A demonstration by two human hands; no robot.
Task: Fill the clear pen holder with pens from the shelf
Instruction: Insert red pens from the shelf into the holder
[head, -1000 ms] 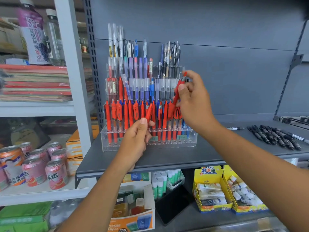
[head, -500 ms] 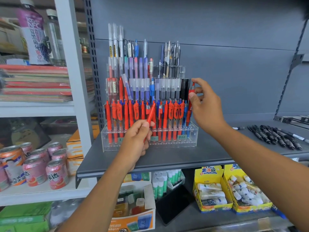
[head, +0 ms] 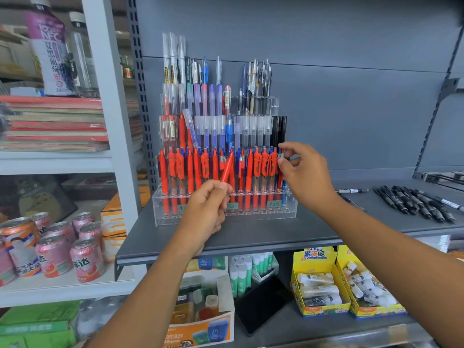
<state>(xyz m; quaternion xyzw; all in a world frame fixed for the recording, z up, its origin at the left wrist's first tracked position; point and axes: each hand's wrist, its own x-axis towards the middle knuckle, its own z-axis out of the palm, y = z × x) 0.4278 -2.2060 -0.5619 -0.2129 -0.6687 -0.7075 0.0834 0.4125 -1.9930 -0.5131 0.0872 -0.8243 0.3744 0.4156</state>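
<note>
leftward, pink cans (head: pixel 85 257) near pen holder (head: pixel 251 215)

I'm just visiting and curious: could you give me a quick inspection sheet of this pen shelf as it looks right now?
Surface: grey shelf, carrying the display and loose pens.
Job's things: clear pen holder, tiered and densely stocked; loose black pens lying on the shelf to its right.
Clutter: one marker lying apart from the black pens.
Hands: left hand holds a tilted red pen in front of the front row; right hand pinches the end pen at that row's right end.
Cables: nothing seen.
Surroundings: drink cans and stacked notebooks on white shelving at left; yellow boxes below.
</note>
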